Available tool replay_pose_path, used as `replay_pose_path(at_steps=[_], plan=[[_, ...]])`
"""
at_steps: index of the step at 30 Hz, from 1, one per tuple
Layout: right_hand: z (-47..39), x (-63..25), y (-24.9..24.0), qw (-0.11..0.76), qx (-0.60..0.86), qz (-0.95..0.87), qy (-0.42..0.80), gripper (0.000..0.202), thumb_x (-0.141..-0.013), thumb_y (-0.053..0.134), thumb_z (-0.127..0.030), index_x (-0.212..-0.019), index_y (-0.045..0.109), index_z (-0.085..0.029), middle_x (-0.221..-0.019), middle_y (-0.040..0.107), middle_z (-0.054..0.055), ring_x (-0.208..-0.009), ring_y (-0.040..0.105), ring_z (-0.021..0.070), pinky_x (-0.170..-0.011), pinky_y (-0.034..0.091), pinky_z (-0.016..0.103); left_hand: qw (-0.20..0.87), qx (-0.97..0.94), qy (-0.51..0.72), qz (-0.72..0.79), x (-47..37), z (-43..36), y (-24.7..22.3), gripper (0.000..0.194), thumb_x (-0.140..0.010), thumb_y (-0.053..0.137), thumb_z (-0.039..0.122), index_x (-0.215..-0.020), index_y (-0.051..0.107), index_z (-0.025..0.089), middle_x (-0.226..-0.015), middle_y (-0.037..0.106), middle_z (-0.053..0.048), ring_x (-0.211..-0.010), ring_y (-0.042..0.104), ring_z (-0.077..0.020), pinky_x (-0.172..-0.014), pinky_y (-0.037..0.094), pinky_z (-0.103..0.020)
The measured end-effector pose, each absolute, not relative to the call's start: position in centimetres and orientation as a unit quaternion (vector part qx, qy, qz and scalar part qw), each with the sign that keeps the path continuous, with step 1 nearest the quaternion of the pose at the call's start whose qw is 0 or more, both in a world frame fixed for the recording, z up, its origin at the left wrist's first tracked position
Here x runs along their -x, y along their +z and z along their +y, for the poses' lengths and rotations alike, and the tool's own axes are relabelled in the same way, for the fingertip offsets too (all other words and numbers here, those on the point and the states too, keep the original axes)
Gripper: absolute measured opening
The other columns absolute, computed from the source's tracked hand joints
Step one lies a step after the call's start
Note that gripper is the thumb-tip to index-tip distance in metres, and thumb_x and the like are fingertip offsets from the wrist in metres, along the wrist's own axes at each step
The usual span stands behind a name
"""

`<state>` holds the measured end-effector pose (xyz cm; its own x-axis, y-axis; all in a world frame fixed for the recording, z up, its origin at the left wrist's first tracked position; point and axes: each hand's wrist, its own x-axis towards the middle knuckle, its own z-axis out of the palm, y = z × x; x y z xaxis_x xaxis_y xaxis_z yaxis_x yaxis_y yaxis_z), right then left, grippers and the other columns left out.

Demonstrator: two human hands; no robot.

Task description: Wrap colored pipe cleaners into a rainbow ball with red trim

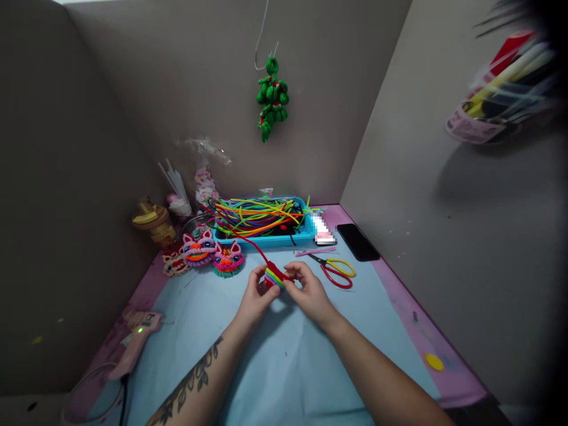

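Light blue cover (177,331), spread from the centre of the frame to its bottom edge: the work surface. Blue tray (266,241), above centre, heaped with coloured fuzzy stems (257,216). Left hand (257,291) and right hand (308,290), at the centre, brought close with the work between them; each pinches the striped piece between thumb and fingertips, left hand on its left end, right hand on its right. Glue gun (137,349), lower left, its green light lit; best treated as hot and kept clear of the left arm. Scissors (326,262), right of centre, lying just beyond the right hand, blades toward the upper left. Striped piece (276,274), banded in red, yellow, green and purple, raised at the frame's centre: a firm left pinch should keep the bands flat and side by side while the right fingertips work the edge. Red strand (255,244), thinnest of all, trailing from the piece toward the upper left; even, light tension should avoid kinks, and its length should not snag on the tray.
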<state>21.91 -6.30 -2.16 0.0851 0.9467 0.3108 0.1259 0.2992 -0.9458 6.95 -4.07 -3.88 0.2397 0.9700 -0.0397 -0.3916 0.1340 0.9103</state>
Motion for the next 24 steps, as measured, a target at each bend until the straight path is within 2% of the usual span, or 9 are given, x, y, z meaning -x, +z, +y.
replay_pose_path(at_steps=[3,6,10,12,17,21,24], plan=[[-6.3,-22.1,-2.3,0.560,0.472,-0.583,0.352,0.024,-0.081,0.058,-0.020,-0.104,0.054,-0.023,-0.091,0.062,0.003,-0.088,0.060,0.0178,-0.082,0.046,0.032,0.619,-0.432,0.542,0.368,-6.7,-3.7,-4.1,0.051,-0.061,0.081,0.020,-0.106,0.059,0.024,-0.118,0.058,-0.006,-0.107,0.056,-0.0208,-0.088,0.045,-0.031],[-6.2,-22.2,-2.6,0.554,0.461,-0.582,0.376,0.024,-0.082,0.057,-0.022,-0.106,0.053,-0.023,-0.089,0.062,0.002,-0.088,0.060,0.0178,-0.079,0.047,0.031,0.608,-0.437,0.548,0.373,-6.3,-3.3,-4.1,0.044,-0.061,0.081,0.021,-0.102,0.063,0.021,-0.118,0.058,-0.008,-0.113,0.052,-0.0232,-0.092,0.043,-0.031],[-6.1,-22.4,-3.0,0.560,0.441,-0.568,0.412,0.026,-0.082,0.059,-0.026,-0.107,0.052,-0.023,-0.091,0.062,0.003,-0.089,0.060,0.0179,-0.079,0.047,0.031,0.615,-0.478,0.511,0.363,-5.8,-3.1,-3.7,0.025,-0.067,0.078,0.030,-0.086,0.067,0.017,-0.128,0.054,-0.011,-0.123,0.046,-0.0285,-0.092,0.043,-0.032],[-6.0,-22.5,-3.0,0.566,0.432,-0.560,0.424,0.027,-0.082,0.060,-0.027,-0.106,0.052,-0.022,-0.091,0.061,0.004,-0.089,0.060,0.0179,-0.080,0.047,0.032,0.601,-0.517,0.487,0.367,-5.6,-3.0,-3.4,0.026,-0.068,0.076,0.036,-0.085,0.067,0.017,-0.131,0.051,-0.013,-0.128,0.041,-0.0311,-0.094,0.043,-0.035],[-5.9,-22.7,-2.5,0.574,0.408,-0.536,0.466,0.027,-0.078,0.063,-0.028,-0.102,0.050,-0.022,-0.086,0.059,0.002,-0.084,0.059,0.0161,-0.077,0.046,0.031,0.555,-0.626,0.413,0.361,-4.9,-2.8,-3.1,0.033,-0.075,0.066,0.047,-0.090,0.066,0.017,-0.136,0.046,-0.015,-0.130,0.039,-0.0315,-0.102,0.037,-0.042],[-6.0,-22.7,-2.2,0.567,0.403,-0.518,0.498,0.028,-0.076,0.065,-0.027,-0.098,0.048,-0.023,-0.082,0.058,0.000,-0.077,0.057,0.0142,-0.073,0.045,0.028,0.574,-0.633,0.387,0.346,-4.7,-2.9,-3.1,0.030,-0.080,0.061,0.047,-0.082,0.065,0.017,-0.138,0.046,-0.014,-0.128,0.042,-0.0309,-0.103,0.035,-0.042],[-6.0,-22.8,-2.0,0.552,0.403,-0.519,0.514,0.029,-0.075,0.066,-0.025,-0.096,0.046,-0.023,-0.080,0.057,-0.001,-0.075,0.056,0.0135,-0.072,0.043,0.028,0.586,-0.628,0.379,0.345,-4.7,-3.0,-3.1,0.030,-0.081,0.060,0.046,-0.087,0.067,0.018,-0.141,0.044,-0.013,-0.126,0.045,-0.0304,-0.102,0.036,-0.041]])
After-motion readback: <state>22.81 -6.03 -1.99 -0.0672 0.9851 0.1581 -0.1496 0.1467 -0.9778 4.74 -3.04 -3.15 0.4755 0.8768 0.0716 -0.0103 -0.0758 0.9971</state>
